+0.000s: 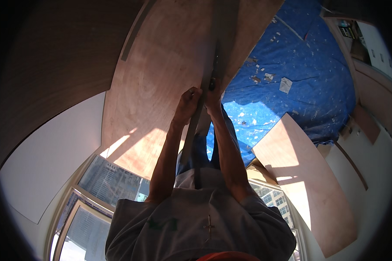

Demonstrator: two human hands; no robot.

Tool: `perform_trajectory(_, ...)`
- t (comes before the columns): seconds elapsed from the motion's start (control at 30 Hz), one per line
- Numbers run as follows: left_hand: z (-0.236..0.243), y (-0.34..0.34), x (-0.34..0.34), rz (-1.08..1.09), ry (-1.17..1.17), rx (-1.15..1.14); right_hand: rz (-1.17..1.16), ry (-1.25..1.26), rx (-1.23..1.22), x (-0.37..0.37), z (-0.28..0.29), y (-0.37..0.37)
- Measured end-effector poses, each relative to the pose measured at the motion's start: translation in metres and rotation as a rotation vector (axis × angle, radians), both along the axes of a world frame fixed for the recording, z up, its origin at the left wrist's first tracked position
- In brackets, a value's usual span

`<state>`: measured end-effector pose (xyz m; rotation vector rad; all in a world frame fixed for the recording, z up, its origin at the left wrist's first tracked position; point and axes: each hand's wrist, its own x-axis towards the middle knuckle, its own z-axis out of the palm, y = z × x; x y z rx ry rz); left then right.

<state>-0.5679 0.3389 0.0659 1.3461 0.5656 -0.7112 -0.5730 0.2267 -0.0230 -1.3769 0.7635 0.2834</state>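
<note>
A long, dark, straight strip [197, 124] runs over a large plywood sheet [157, 69] and back toward my body. My left hand [188, 105] is closed, its curled fingers at the strip's left edge. On the other side, close to the plywood's right edge, is my right hand [214, 99]. Its fingers are bent and partly in shadow. A small dark, rounded thing [212, 83] shows at its fingertips; its kind cannot be made out. Both forearms reach straight ahead, and the two hands are only a strip's width apart.
A blue tarp [309, 74] strewn with scraps covers the floor on the right. A loose plywood piece [309, 187] leans at the lower right. To the left stand a dark brown panel [61, 56] and a white panel [61, 152]. Windows [113, 180] are near my body.
</note>
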Motion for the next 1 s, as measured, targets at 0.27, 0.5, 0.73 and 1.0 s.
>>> perform_trajectory(0.27, 0.006, 0.007, 0.002, -0.036, 0.011, 0.057, 0.005, 0.004, 0.007, 0.009, -0.002, -0.001)
perform_trajectory(0.5, 0.016, 0.001, 0.005, -0.007, -0.034, 0.055, 0.002, 0.029, 0.042, 0.013, 0.0, 0.004)
perform_trajectory(0.73, 0.013, 0.008, 0.003, -0.046, -0.026, 0.102, 0.006, 0.018, 0.036, 0.011, -0.005, 0.005)
perform_trajectory(1.0, 0.005, 0.009, -0.002, -0.005, -0.042, 0.008, -0.003, 0.022, 0.04, 0.01, -0.002, 0.003)
